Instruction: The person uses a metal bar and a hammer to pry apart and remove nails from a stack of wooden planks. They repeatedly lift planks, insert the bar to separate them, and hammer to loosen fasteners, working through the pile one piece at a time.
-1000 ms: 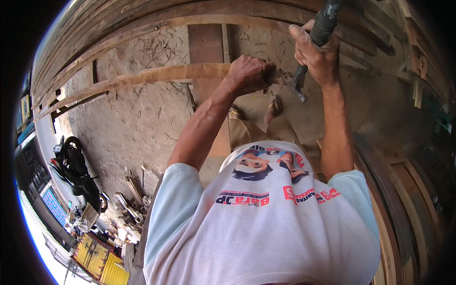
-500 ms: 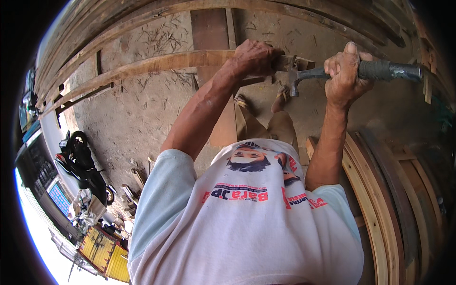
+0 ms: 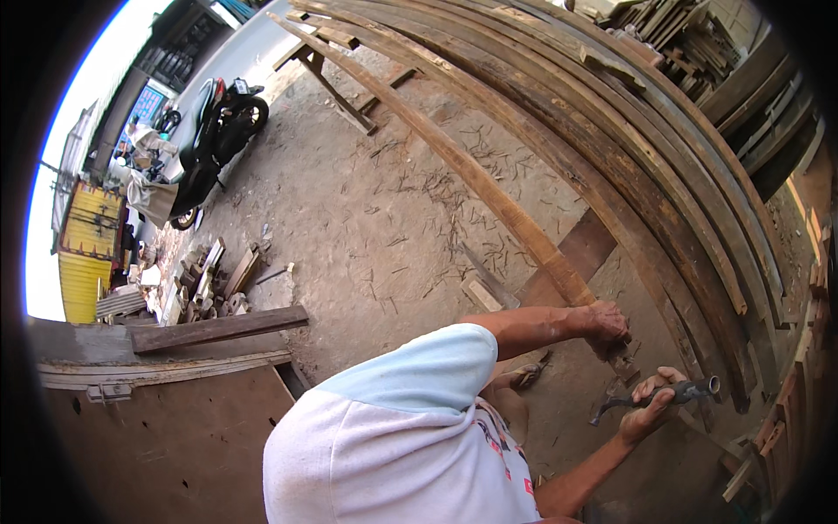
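Note:
A long, narrow wooden plank [image 3: 506, 210] runs from the far left down to my left hand [image 3: 608, 328]. My left hand is closed around it close to its near end, which sticks out below the fist. To the right of that end, my right hand [image 3: 653, 409] grips a claw hammer [image 3: 698, 389] with a dark wrapped handle. The hammer's head points left, just short of the plank's end and seemingly apart from it. Any nail at the plank's end is too small to make out.
Several long boards [image 3: 628, 170] lie side by side beyond the plank. A wooden trestle [image 3: 327, 83] stands at its far end. On the left are a parked motorcycle [image 3: 214, 144], a heap of wood offcuts [image 3: 209, 279] and a brown panel [image 3: 175, 437]. Nails or splinters litter the ground.
My view has swung left, so the plank now slants and the yard shows. The hammer head, earlier against the plank's end, now sits a little away from it. Both hands keep their hold.

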`<state>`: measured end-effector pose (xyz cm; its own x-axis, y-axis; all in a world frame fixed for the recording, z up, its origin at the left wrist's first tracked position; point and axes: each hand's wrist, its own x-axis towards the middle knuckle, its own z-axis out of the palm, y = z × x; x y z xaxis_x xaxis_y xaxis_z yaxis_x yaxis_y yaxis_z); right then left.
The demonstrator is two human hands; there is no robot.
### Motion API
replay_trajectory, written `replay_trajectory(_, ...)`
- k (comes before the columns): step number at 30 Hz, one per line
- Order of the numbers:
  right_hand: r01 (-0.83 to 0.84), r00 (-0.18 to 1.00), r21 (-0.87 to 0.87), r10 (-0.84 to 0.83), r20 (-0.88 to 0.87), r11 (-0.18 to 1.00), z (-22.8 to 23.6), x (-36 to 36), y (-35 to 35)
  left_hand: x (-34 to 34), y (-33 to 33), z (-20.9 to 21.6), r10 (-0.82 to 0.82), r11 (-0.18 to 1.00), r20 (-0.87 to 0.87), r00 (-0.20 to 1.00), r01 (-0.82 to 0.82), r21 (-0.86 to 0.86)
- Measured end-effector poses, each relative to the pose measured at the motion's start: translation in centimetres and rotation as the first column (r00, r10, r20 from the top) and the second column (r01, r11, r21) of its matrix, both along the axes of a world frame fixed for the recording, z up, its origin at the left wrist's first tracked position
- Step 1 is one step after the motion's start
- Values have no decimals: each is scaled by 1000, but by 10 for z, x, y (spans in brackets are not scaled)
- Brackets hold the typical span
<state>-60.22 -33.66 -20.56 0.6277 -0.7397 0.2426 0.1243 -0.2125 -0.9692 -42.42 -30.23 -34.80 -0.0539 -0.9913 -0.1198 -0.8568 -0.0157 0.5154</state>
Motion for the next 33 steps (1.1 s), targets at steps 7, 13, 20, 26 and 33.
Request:
replay_trajectory(7, 9, 977, 349, -82, 194, 937, -13, -49, 14, -20, 44, -2, 135, 740, -100, 986, -168, -651)
replay_trajectory(13, -265, 852, 488, -35, 523, 832, 6, -79, 13, -128, 90, 57, -142, 891, -463, 875, -91, -445)
replay_trajectory(20, -582, 806, 508, 366, 465, 635, 17, -97, 10, -151, 92, 36, 1, 938, -279, 960, -98, -333)
replay_trajectory(26, -637, 664, 388, 730, -162, 666, -44, -135, -17, -131, 125, 65, -8, 947, 44, 999, 21, -320)
replay_trajectory(33, -443, 459, 810, 873, -162, 384, -33, -137, 2, -132, 127, 86, -64, 965, 291, 955, 134, -227)
